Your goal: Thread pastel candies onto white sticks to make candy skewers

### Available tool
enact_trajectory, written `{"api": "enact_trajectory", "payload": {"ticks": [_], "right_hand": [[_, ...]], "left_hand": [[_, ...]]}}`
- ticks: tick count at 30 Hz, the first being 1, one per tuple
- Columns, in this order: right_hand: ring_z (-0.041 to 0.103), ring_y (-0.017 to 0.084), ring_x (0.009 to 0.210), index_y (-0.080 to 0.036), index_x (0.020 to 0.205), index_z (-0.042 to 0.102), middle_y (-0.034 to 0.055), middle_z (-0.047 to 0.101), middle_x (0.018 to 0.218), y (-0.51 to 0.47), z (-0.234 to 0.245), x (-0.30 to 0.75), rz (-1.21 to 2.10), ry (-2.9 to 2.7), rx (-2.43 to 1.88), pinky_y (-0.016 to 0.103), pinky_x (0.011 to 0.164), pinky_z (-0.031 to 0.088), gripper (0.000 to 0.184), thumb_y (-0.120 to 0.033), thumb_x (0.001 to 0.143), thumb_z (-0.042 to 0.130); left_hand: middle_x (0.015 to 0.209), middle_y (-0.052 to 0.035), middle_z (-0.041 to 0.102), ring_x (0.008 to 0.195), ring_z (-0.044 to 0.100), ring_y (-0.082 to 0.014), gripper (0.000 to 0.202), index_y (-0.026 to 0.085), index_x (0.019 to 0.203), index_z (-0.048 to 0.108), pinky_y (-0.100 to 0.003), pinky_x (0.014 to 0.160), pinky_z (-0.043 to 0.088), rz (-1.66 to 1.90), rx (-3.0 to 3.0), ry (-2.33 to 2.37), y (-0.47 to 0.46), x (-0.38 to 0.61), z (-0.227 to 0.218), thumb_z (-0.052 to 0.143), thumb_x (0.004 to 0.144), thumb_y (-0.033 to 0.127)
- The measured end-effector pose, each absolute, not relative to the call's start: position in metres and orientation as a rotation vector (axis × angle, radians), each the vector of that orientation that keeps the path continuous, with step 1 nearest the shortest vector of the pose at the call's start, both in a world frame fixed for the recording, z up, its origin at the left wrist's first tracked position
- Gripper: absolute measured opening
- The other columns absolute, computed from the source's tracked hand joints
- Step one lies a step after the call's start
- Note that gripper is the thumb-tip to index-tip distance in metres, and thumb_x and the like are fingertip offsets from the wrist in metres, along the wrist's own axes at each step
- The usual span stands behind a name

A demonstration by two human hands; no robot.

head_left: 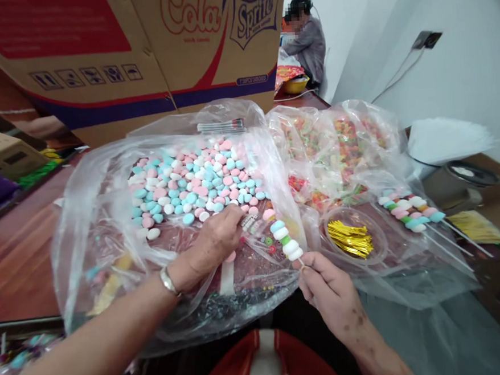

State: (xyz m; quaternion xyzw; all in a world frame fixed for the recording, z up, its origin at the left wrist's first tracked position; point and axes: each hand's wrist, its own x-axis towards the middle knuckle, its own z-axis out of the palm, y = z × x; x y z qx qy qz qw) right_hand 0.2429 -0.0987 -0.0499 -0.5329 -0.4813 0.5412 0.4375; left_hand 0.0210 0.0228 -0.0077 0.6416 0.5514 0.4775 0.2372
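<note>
The right hand (329, 285) pinches a candy skewer (285, 240) low on its stick (301, 260), slanting above clear plastic (78, 211) beside loose sweets (198, 182). Likely light, its pieces soft and squashable; the stick looks the safest hold. The left hand (219, 238) is bunched, fingertips obscured; whether it holds anything, I cannot tell.

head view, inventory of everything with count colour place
carton: one, brown, back
loose candies: many, pink, blue, white, middle
gummies: many, red, orange, green, back right
plastic sheeting: several, clear, around loose candies
table: one, brown, beneath plastic sheeting
dish: one, clear, right of centre
ties: one pile, gold, in dish
lying skewers: several, multicoloured, far right
held skewer: one, multicoloured, centre
co-worker in grey: one, back
left hand: one, silver bracelet at wrist, by loose candies
right hand: one, gripping held skewer
</note>
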Motion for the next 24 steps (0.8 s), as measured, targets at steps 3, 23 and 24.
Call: {"api": "enact_trajectory", "payload": {"ticks": [3, 23, 24], "right_hand": [[0.037, 0.009, 0.052, -0.019, 0.087, 0.056, -0.0055, 0.044, 0.057, -0.1, -0.052, 0.242, 1.358, -1.205, -1.29, 0.022, 0.049, 0.028, 0.021, -0.035, 0.095, 0.045], [0.036, 0.009, 0.056, -0.02, 0.08, 0.048, -0.0051, 0.043, 0.063, -0.103, -0.061, 0.206, 1.487, -1.361, -1.16, 0.023, 0.052, 0.028, 0.029, -0.039, 0.1, 0.038], [0.036, 0.009, 0.056, -0.02, 0.08, 0.048, -0.005, 0.043, 0.063, -0.104, -0.061, 0.206, 1.476, -1.385, -1.159, 0.024, 0.053, 0.028, 0.029, -0.038, 0.1, 0.037]], "left_hand": [[0.065, 0.0014, 0.053, 0.062, 0.049, -0.0181, 0.013, 0.024, 0.072, 0.056, -0.029, 0.062, 0.037, 1.324, 1.909, 1.696, 0.04, 0.008, -0.003, 0.059, 0.079, 0.034], [0.087, -0.0019, 0.071, 0.083, 0.063, -0.0164, 0.021, 0.02, 0.09, 0.074, -0.024, 0.072, 0.048, 1.255, 1.188, 1.275, -0.032, 0.017, -0.002, 0.065, 0.088, 0.038], [0.082, -0.0009, 0.071, 0.079, 0.062, -0.0149, 0.017, 0.02, 0.087, 0.075, -0.022, 0.069, 0.047, 1.24, 1.184, 1.295, -0.033, 0.018, -0.004, 0.069, 0.085, 0.036]]}}
